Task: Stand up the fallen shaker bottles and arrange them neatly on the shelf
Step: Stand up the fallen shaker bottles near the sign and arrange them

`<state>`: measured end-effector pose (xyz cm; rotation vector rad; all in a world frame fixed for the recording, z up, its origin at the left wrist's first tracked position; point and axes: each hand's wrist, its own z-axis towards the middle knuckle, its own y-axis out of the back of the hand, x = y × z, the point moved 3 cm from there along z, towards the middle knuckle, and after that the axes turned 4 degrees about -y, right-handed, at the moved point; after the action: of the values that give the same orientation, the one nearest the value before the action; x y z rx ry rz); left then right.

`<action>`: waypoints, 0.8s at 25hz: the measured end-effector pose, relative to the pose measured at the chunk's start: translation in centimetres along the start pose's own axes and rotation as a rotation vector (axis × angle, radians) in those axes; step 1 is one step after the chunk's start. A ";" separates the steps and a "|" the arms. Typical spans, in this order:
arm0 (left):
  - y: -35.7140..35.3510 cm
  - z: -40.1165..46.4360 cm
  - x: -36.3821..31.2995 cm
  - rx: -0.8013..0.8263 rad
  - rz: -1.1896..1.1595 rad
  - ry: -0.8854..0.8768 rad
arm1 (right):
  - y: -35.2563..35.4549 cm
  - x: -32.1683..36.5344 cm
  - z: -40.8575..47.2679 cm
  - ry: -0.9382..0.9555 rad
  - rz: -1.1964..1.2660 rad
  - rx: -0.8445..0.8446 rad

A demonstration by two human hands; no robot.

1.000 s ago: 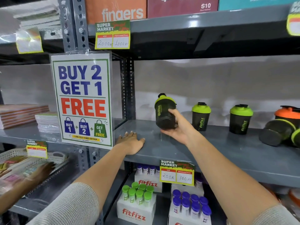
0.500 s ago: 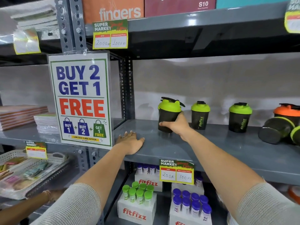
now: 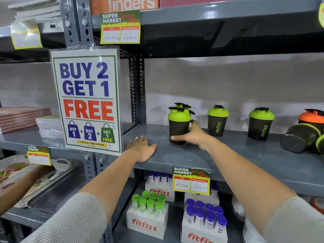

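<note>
A dark shaker bottle with a green lid (image 3: 178, 124) stands upright on the grey shelf (image 3: 228, 155). My right hand (image 3: 192, 135) wraps its lower half, thumb in front. Directly behind it a second green lid (image 3: 182, 105) pokes up. Two more green-lidded shakers (image 3: 218, 121) (image 3: 261, 123) stand upright to the right. At the far right an orange-lidded shaker (image 3: 311, 116) stands, and a dark shaker (image 3: 300, 137) lies on its side in front of it. My left hand (image 3: 142, 146) rests flat on the shelf's front left, fingers apart.
A "Buy 2 Get 1 Free" sign (image 3: 86, 100) hangs on the steel upright left of the shakers. A price tag (image 3: 191, 180) is clipped to the shelf edge. Fitfizz tube boxes (image 3: 147, 214) fill the shelf below. Another person's hand (image 3: 35, 174) reaches into a tray at lower left.
My right hand swung the green-lidded shaker from tilted in the air to upright, then set it down on the shelf. My left hand stayed flat on the shelf.
</note>
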<state>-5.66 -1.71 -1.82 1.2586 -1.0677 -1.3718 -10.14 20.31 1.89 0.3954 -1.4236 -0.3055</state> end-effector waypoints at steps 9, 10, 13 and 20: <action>0.1 -0.5 -2.0 0.032 0.047 0.012 | 6.4 7.9 -1.1 -0.081 -0.408 0.099; -0.2 -0.6 -2.3 0.031 0.031 -0.012 | 6.0 9.2 -0.9 -0.067 -0.503 0.083; -0.7 -0.6 -2.4 0.010 0.014 -0.069 | 3.0 11.5 -0.7 -0.087 -0.952 0.025; -1.0 -0.7 -2.2 -0.040 0.002 -0.072 | -0.8 11.3 0.1 -0.035 -1.235 -0.243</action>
<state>-5.04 0.67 -2.49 1.1859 -1.0852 -1.4396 -8.80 14.69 11.65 1.0390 -0.9954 -1.4616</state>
